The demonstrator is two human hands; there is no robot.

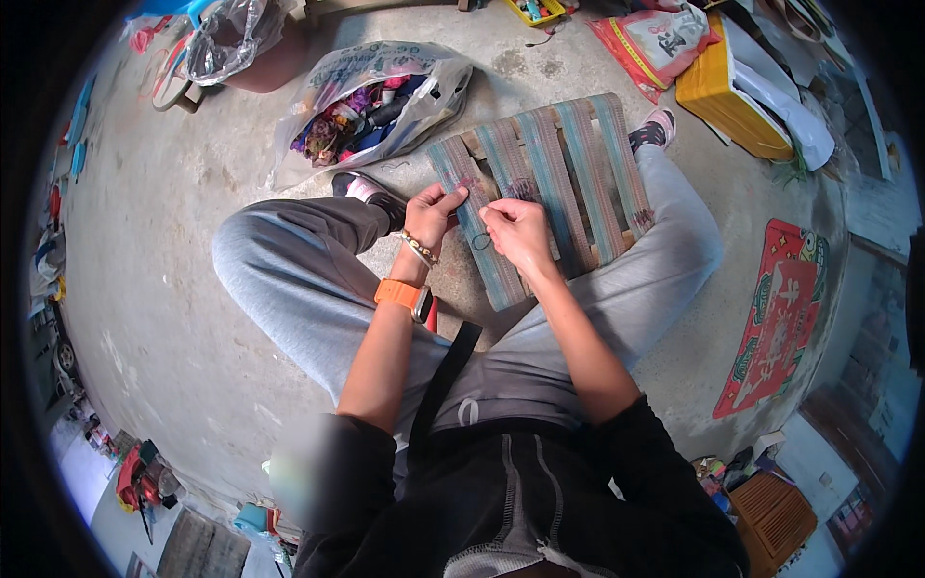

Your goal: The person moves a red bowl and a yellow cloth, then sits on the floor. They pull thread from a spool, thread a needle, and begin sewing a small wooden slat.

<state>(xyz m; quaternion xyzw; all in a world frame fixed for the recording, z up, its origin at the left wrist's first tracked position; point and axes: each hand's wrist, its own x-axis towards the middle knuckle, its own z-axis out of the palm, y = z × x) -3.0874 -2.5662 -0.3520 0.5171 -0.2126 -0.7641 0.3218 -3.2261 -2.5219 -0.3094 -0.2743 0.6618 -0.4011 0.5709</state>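
A stool seat of striped blue, grey and reddish webbing straps (602, 178) rests across my legs, with gaps between the straps. My left hand (431, 212) is closed at its left edge, thumb on top of the outermost strap (493, 273) and fingers partly hidden beneath. Just right of it, my right hand (518, 231) is closed in a pinch above the same strap. A thin dark thread (481, 242) curls in a loop by the right fingertips; whether a needle is there cannot be made out. Dark reddish stitching (521, 189) marks the second strap.
Beyond my left foot lies a clear plastic bag (424, 72) of colourful cloth scraps. A lined bucket (270, 58) stands at far left. At far right are a red and white sack (660, 43) and a yellow box (732, 96). A red mat (779, 313) lies on the right.
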